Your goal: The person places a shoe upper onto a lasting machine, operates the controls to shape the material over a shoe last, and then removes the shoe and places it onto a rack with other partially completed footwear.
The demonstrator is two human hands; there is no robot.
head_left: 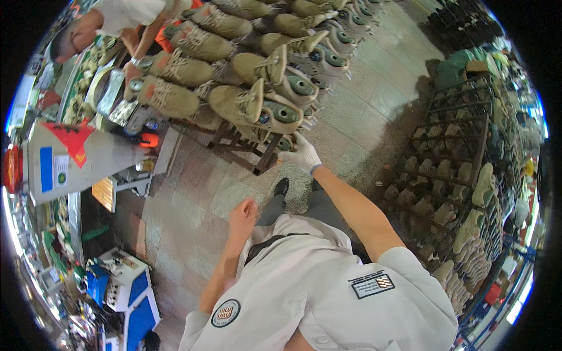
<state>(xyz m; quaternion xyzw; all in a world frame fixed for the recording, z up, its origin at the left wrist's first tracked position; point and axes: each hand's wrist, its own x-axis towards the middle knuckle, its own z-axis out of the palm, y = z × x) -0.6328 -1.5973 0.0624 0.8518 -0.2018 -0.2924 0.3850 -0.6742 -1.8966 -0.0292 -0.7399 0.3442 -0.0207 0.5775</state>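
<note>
My right hand (304, 154), in a white knit glove with a blue-edged cuff, is at the near right corner of a dark shoe rack (257, 166). Its thumb lies by the rack's post and its fingers curl around that corner, with the fingertips partly hidden. Just above it are olive lace-up shoes (232, 104) in several rows, some with round metal-fitted lasts (285, 113) showing inside. My left hand (243, 214) is bare, curled into a loose fist in front of my waist, and touches nothing.
At the upper left a person (132, 47) reaches toward the shoes beside a grey machine (88, 158) with a red cloth. A blue-and-white machine (132, 292) stands at lower left. Along the right is a tall rack (481, 137) full of shoes. Tiled floor (193, 193) lies between.
</note>
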